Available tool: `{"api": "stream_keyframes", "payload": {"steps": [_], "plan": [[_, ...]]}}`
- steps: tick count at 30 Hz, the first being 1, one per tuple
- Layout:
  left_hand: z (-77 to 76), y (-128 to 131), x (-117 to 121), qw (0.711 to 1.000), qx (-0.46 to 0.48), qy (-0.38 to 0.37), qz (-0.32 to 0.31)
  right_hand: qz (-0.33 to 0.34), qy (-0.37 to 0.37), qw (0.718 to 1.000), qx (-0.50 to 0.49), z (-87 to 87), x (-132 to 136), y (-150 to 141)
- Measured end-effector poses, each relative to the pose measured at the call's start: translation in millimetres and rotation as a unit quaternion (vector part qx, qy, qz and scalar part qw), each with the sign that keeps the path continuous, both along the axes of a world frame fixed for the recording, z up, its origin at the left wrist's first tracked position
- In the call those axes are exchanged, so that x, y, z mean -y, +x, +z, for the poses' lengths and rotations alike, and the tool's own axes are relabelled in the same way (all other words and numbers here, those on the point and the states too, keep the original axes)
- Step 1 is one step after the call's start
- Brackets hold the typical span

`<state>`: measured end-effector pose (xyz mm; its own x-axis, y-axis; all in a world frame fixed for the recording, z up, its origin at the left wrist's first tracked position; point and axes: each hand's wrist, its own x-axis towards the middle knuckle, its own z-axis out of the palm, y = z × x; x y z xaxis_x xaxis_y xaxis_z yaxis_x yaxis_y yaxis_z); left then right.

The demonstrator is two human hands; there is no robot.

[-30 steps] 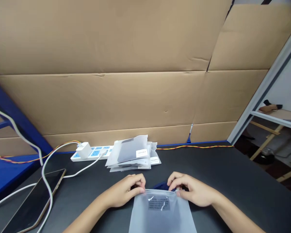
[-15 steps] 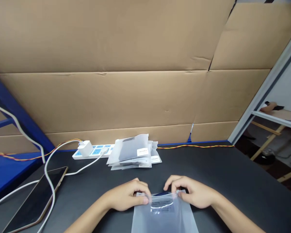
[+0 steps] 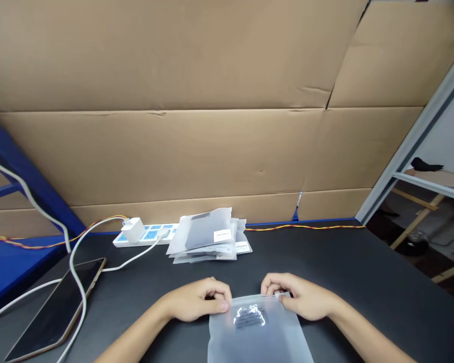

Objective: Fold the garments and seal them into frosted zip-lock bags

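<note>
Frosted plastic zip bag (image 3: 258,335): held at its top, I see.
Left hand (image 3: 196,301): gripping its edge.
Right hand (image 3: 298,297): gripping its edge.
Beyond: stacked bags (image 3: 208,237) on the desk (image 3: 355,282).

Soft, bright, even light fills the scene from no visible source, leaving only faint shadows. A sharp white glare streaks the printed patch on the frosted plastic zip bag (image 3: 255,327), while the matte black worktop (image 3: 348,267) stays dull. The brown corrugated cardboard wall (image 3: 174,151) looks evenly lit, the floor (image 3: 439,237) at right falls dim, and wide-angle distortion slants the grey metal upright (image 3: 410,143).
</note>
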<state>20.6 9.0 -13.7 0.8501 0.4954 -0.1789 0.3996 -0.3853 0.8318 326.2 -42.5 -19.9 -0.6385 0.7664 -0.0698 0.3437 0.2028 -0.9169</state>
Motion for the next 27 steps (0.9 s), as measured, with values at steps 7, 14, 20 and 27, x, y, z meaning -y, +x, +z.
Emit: {"api": "stream_keyframes", "payload": {"steps": [7, 14, 20, 27], "plan": [[-5.9, 13, 2, 0.989, 0.083, -0.07, 0.101, -0.101, 0.03, 0.99, -0.092, -12.8, 0, -13], [-16.5, 37, 17, 0.987, 0.083, -0.039, 0.13, -0.15, 0.001, 0.972, -0.179, -26.4, 7, -50], [-16.7, 46, 24, 0.987, 0.08, -0.033, 0.137, -0.113, -0.027, 0.981, -0.156, -25.7, 7, -48], [-8.4, 31, 14, 0.995, 0.029, -0.012, 0.1, -0.192, 0.028, 0.969, -0.153, -20.8, -14, -9]]}}
